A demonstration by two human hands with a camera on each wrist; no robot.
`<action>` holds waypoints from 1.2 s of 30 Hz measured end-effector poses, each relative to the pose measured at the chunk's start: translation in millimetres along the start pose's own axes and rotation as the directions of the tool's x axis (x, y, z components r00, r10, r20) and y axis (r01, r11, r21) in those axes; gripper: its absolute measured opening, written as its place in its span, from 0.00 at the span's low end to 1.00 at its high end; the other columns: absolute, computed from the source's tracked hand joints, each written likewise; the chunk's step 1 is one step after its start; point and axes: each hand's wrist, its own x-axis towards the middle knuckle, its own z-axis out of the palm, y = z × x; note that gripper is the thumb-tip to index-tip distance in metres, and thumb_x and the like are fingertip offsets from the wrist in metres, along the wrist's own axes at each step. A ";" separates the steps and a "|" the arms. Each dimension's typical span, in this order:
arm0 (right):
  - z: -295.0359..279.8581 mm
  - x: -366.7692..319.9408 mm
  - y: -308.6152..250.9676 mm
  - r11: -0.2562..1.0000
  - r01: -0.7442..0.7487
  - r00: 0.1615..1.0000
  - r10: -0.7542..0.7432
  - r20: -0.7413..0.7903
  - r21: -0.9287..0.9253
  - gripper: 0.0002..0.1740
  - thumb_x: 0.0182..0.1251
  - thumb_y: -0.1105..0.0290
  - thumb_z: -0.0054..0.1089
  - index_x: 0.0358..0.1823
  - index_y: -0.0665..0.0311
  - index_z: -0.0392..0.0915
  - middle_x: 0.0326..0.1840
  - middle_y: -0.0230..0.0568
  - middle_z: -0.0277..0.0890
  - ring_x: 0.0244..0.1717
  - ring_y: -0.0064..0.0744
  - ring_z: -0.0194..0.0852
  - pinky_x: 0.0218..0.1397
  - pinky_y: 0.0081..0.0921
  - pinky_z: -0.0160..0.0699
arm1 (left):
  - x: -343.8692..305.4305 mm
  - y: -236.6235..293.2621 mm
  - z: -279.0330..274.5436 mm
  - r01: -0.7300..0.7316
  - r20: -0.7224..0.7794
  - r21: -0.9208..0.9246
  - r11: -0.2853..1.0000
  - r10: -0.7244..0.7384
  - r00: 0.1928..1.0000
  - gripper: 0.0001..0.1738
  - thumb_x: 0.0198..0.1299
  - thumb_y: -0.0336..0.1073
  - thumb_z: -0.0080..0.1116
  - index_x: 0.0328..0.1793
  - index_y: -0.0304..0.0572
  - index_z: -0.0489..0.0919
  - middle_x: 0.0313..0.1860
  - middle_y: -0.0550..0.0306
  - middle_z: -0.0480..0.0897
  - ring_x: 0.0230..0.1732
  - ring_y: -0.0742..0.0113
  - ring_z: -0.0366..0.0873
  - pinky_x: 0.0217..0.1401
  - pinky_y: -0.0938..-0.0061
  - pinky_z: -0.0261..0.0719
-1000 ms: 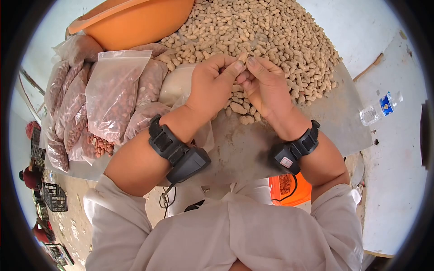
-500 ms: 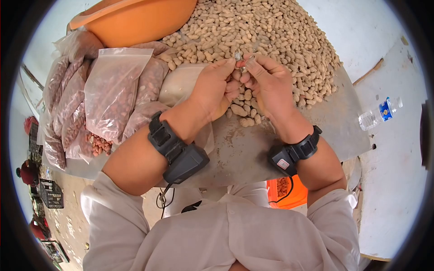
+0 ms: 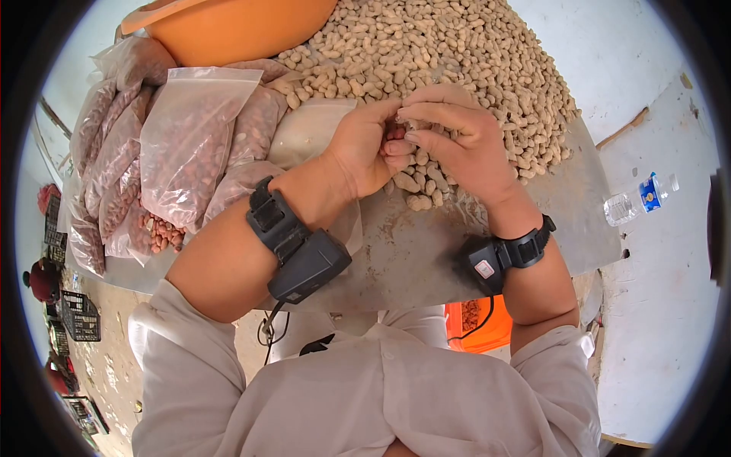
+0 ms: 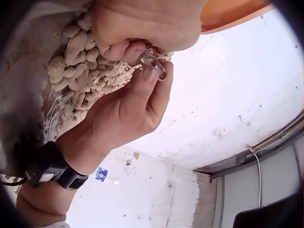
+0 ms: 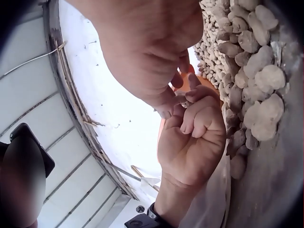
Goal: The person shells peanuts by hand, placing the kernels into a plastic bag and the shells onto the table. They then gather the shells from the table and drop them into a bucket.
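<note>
Over the heap of unshelled peanuts [image 3: 457, 61], both hands meet at the fingertips. The left hand [image 3: 356, 151] has its fingers curled round reddish kernels [image 3: 396, 132], which show between thumb and fingers. The right hand [image 3: 466, 145] comes in from the other side, with its thumb and fingers pinching a piece. In the left wrist view a broken, dark-lined shell [image 4: 156, 66] sits at the thumb tip of the right hand [image 4: 123, 111]. The right wrist view shows the left hand [image 5: 192, 142] palm side, fingers folded; the kernels are mostly hidden there.
Clear bags of red kernels [image 3: 190, 145] lie at the left of the metal tabletop [image 3: 403, 259], loose kernels [image 3: 161, 234] beside them. An orange basin [image 3: 236, 30] stands behind. A plastic bottle [image 3: 636, 202] is at the right, an orange container [image 3: 487, 324] below the table edge.
The peanut held between both hands has been broken open, and reddish kernels now show at the left hand. The right hand has turned, its fingers reaching over toward the left.
</note>
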 end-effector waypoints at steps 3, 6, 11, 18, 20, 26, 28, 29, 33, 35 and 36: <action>-5.2 0.7 -1.9 0.991 -0.078 0.997 0.076 0.023 0.108 0.11 0.50 0.78 0.62 0.38 0.66 0.79 0.38 0.39 0.77 0.37 0.29 0.75 0.39 0.21 0.74 | -1.2 0.1 1.5 0.038 -0.030 0.033 0.999 -0.037 0.999 0.10 0.65 0.37 0.42 0.34 0.40 0.70 0.23 0.62 0.67 0.17 0.79 0.55 0.17 0.85 0.54; -3.0 -2.8 3.8 0.970 -0.147 0.989 0.150 -0.002 0.194 0.09 0.55 0.77 0.59 0.39 0.66 0.79 0.39 0.39 0.77 0.40 0.27 0.76 0.39 0.21 0.75 | -2.4 -0.6 4.4 0.018 -0.054 0.040 0.999 -0.015 0.998 0.09 0.64 0.35 0.44 0.34 0.39 0.69 0.23 0.61 0.69 0.17 0.79 0.55 0.17 0.86 0.54; -7.0 1.6 -2.2 0.523 -0.343 0.794 0.605 -0.056 0.780 0.06 0.61 0.74 0.57 0.38 0.69 0.77 0.34 0.38 0.76 0.36 0.23 0.76 0.35 0.16 0.74 | -0.9 1.2 2.6 -0.047 -0.026 0.034 0.998 0.048 0.999 0.08 0.65 0.33 0.43 0.43 0.37 0.71 0.26 0.59 0.71 0.17 0.79 0.56 0.17 0.86 0.54; 2.8 -4.1 -1.6 0.176 -0.538 0.678 0.672 0.299 0.824 0.09 0.60 0.71 0.59 0.37 0.70 0.77 0.27 0.33 0.74 0.24 0.19 0.66 0.29 0.11 0.67 | -5.2 -2.9 10.0 -0.198 0.095 0.075 0.977 0.191 0.977 0.12 0.68 0.35 0.43 0.56 0.44 0.69 0.27 0.60 0.71 0.17 0.79 0.56 0.19 0.86 0.57; 10.8 -5.9 1.0 0.309 -0.520 0.711 0.673 0.203 0.796 0.09 0.59 0.72 0.60 0.38 0.70 0.77 0.27 0.32 0.74 0.26 0.20 0.67 0.29 0.12 0.66 | -6.7 -2.1 10.7 -0.190 0.115 0.080 0.979 0.180 0.977 0.10 0.68 0.35 0.45 0.51 0.43 0.70 0.27 0.60 0.71 0.18 0.79 0.57 0.19 0.86 0.57; 4.5 -5.1 -1.2 0.914 -0.355 0.917 0.382 -0.117 0.197 0.08 0.55 0.75 0.61 0.37 0.67 0.78 0.32 0.33 0.75 0.33 0.26 0.73 0.34 0.20 0.71 | 0.1 -3.1 1.9 -0.188 0.143 0.182 0.965 0.163 0.976 0.06 0.67 0.35 0.46 0.38 0.41 0.70 0.26 0.61 0.70 0.19 0.79 0.58 0.19 0.85 0.57; 1.6 -3.7 -3.2 0.973 -0.228 0.967 0.229 -0.114 0.025 0.09 0.53 0.76 0.60 0.37 0.65 0.78 0.35 0.35 0.75 0.35 0.30 0.74 0.35 0.23 0.72 | -0.3 -3.9 2.5 -0.152 0.123 0.154 0.976 0.134 0.983 0.08 0.67 0.36 0.45 0.36 0.40 0.70 0.25 0.61 0.70 0.19 0.78 0.58 0.18 0.84 0.57; 1.3 -3.6 -2.1 0.986 -0.165 0.981 0.161 -0.108 -0.033 0.09 0.52 0.77 0.60 0.37 0.64 0.78 0.36 0.37 0.74 0.35 0.32 0.74 0.36 0.23 0.73 | -0.9 -4.1 3.4 -0.124 0.103 0.127 0.984 0.111 0.988 0.09 0.67 0.36 0.45 0.36 0.40 0.70 0.25 0.61 0.70 0.19 0.78 0.58 0.18 0.84 0.57; -2.2 -0.2 0.4 0.990 0.014 0.999 -0.020 -0.040 -0.140 0.09 0.51 0.76 0.58 0.36 0.63 0.79 0.36 0.40 0.74 0.37 0.38 0.73 0.36 0.25 0.73 | 1.0 -3.3 0.4 0.028 0.084 -0.054 0.998 -0.023 0.996 0.11 0.67 0.37 0.43 0.34 0.39 0.70 0.24 0.61 0.68 0.18 0.77 0.57 0.18 0.83 0.56; -5.6 0.3 1.8 0.993 0.013 1.000 -0.014 -0.007 -0.121 0.07 0.54 0.74 0.57 0.36 0.63 0.79 0.36 0.39 0.75 0.36 0.36 0.73 0.35 0.25 0.73 | 0.1 -3.0 0.3 0.017 0.045 -0.008 1.000 -0.016 0.999 0.11 0.67 0.38 0.43 0.35 0.39 0.70 0.24 0.63 0.68 0.18 0.78 0.57 0.18 0.83 0.55; -8.1 0.4 2.8 0.994 0.013 1.000 -0.012 0.009 -0.113 0.06 0.56 0.73 0.57 0.36 0.63 0.79 0.36 0.39 0.75 0.36 0.35 0.73 0.34 0.25 0.73 | -0.3 -2.7 0.5 0.012 0.026 0.017 1.000 -0.012 1.000 0.11 0.67 0.38 0.43 0.36 0.38 0.69 0.23 0.64 0.68 0.17 0.79 0.56 0.18 0.83 0.55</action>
